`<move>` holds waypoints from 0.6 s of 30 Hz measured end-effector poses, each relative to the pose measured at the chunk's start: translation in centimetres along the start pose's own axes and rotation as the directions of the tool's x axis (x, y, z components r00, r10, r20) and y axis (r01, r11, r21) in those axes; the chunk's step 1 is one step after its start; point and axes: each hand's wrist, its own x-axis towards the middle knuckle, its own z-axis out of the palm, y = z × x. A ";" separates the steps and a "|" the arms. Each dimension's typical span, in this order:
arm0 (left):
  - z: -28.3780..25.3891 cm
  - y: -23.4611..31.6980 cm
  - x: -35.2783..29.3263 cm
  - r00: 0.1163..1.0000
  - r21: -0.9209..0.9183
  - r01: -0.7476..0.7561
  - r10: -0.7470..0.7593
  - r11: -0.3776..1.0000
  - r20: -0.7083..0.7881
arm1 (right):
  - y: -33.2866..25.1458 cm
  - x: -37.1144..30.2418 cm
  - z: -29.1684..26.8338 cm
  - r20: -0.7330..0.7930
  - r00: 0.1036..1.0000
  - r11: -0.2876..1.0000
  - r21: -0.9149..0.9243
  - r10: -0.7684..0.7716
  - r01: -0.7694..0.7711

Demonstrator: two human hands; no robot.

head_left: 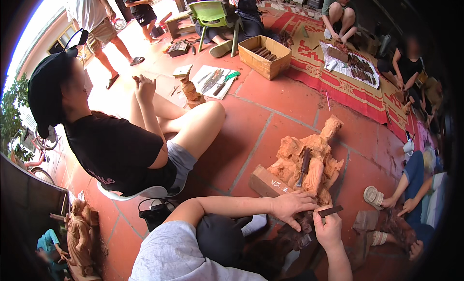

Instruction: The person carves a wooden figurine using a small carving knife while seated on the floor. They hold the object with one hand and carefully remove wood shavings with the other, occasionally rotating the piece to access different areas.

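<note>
Gripping dark strip (331, 211), axis running left-right, right hand (328, 229) is sitting right of dark piece (300, 238); left hand (293, 208) is lying over piece, fingers extending.

Wood carving (309, 155) on tiled flr. (270, 95), ctr-R, chisel (305, 162) lying on it; L hand (294, 207) & R hand (329, 228) at near end, bar (331, 211) in R. Seated person (116, 136) to L; small carving (190, 91) beyond, next to sheet (201, 73) w/ tools (220, 85) on. Box (260, 62) w/ tools in, farther back, by L edge of mat (314, 75). Chair (211, 14) behind box, to L. Statue (79, 237) far L.
</note>
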 end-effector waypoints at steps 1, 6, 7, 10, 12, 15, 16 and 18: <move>0.0 0.2 0.1 1.000 -0.012 -0.003 0.003 1.000 0.000 | -0.9 0.1 0.0 0.000 0.996 0.996 -0.031 -0.089 0.089; -0.7 0.7 0.2 0.998 -0.035 0.044 -0.043 0.998 0.045 | 3.4 -1.0 0.7 -0.102 0.994 0.991 0.133 0.043 -0.029; -0.7 0.8 -0.1 0.998 -0.018 0.058 -0.057 0.998 0.038 | 0.8 -0.1 -0.6 -0.055 0.993 0.981 0.172 0.101 -0.090; -0.6 0.7 -0.1 0.998 -0.034 0.047 -0.046 0.998 0.032 | -2.0 -0.1 -0.2 -0.081 0.992 0.991 0.086 -0.099 0.106; -0.2 0.5 0.0 1.000 -0.039 0.012 -0.012 0.999 -0.004 | 0.5 -0.9 0.9 -0.069 0.989 0.991 -0.022 -0.132 0.130; -0.3 0.5 0.2 0.997 -0.012 0.058 -0.057 0.998 0.056 | 2.9 -1.0 0.0 -0.180 0.982 0.986 0.161 0.066 -0.037; -0.8 0.6 0.2 0.997 -0.008 0.064 -0.063 0.998 0.055 | 2.8 -1.1 -0.3 -0.158 0.983 0.979 0.197 0.089 -0.057; -0.5 0.4 0.2 0.999 -0.005 0.031 -0.031 1.000 0.028 | 1.9 -1.4 0.1 -0.183 0.983 0.991 0.130 -0.015 0.039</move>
